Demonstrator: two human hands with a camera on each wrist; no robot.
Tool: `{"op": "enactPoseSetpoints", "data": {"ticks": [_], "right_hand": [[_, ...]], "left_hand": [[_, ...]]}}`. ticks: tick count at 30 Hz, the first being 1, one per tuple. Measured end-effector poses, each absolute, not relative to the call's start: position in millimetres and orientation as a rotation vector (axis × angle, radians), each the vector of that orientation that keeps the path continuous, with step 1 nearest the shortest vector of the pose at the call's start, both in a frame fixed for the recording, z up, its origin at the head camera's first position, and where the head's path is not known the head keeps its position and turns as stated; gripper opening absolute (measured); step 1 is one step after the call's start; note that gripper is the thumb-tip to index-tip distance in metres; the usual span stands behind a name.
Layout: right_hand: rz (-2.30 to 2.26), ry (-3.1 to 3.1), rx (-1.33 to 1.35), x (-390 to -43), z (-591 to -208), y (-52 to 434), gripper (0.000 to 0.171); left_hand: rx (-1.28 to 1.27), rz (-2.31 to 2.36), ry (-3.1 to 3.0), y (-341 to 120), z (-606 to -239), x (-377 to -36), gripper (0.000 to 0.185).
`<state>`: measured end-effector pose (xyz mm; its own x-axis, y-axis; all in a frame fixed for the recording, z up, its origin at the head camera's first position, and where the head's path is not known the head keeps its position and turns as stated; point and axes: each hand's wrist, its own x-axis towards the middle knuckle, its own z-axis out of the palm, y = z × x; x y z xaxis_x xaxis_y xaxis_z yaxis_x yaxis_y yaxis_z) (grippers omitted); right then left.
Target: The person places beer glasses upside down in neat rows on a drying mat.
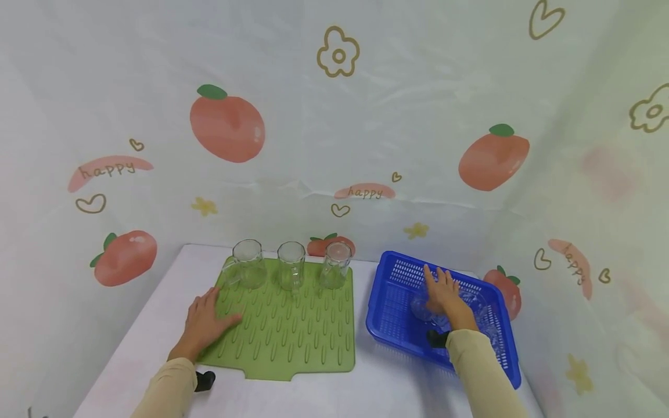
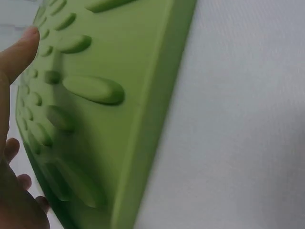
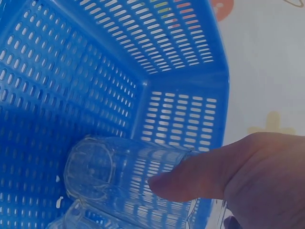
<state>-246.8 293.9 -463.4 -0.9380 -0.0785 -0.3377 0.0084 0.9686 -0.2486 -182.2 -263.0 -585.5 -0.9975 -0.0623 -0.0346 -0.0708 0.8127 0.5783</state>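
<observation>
Table (image 1: 292,395), white, carries a green drying mat (image 1: 292,325) on the left and a blue basket (image 1: 397,273) on the right. Mat has three clear glasses (image 1: 291,264) upright along its far edge. Basket holds a clear glass (image 3: 119,176) lying on its side, long axis roughly across the basket floor, directly under the right hand (image 1: 444,296), far from the left. Right hand's thumb (image 3: 200,179) touches its wall; full grasp cannot be told. Left hand (image 1: 206,325) rests flat, fingers relaxed, on the mat's near-left corner, holding nothing.
</observation>
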Motion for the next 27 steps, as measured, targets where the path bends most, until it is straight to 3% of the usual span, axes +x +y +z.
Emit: {"op": "enactPoseSetpoints", "data": {"ticks": [27], "right_hand": [[-0.197,2.822,-0.064,-243.8,-457.3,286.8,0.083]], "left_hand": [[-0.028,0.765,2.989,-265.7,-594.6,-183.4,0.103]]}}
